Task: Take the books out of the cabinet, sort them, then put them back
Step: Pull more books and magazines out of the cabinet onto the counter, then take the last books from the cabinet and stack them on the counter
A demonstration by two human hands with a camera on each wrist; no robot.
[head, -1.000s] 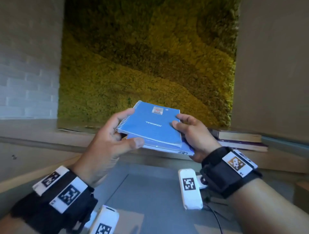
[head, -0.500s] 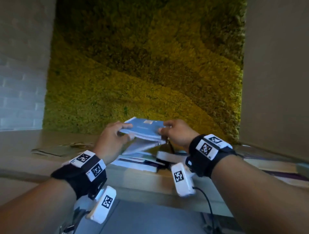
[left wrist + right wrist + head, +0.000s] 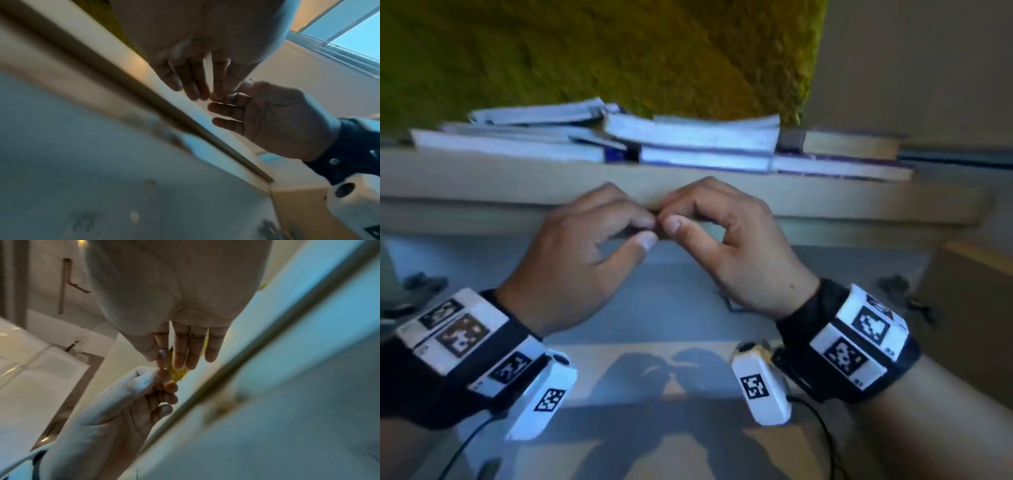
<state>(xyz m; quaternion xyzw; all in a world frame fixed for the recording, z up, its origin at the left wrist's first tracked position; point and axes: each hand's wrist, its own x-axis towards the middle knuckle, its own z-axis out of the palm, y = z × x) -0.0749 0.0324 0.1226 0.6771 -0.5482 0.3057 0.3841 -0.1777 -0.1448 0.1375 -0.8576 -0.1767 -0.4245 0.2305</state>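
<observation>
Several books lie flat in low piles on the wooden shelf [image 3: 482,178]: a left pile [image 3: 517,138], a middle pile [image 3: 695,140] and a right pile [image 3: 842,152]. Both my hands hang just below the shelf's front edge and hold nothing. My left hand [image 3: 647,231] and right hand [image 3: 669,219] have loosely curled fingers, and their fingertips meet in the middle. The left wrist view shows my left fingers [image 3: 191,84] relaxed beside the ledge, with the right hand [image 3: 267,116] facing them. In the right wrist view the right fingers [image 3: 189,350] hang nearly straight above the left hand [image 3: 131,402].
A yellow-green moss wall [image 3: 619,51] backs the shelf, and a beige side wall [image 3: 911,68] closes it on the right. Below the ledge lies a grey surface [image 3: 671,308]. A tan box [image 3: 969,308] stands at the right edge.
The blue journal and the notebooks under it went onto the piles on the shelf. Both hands let go and drew back below the ledge. The view tilted down.
</observation>
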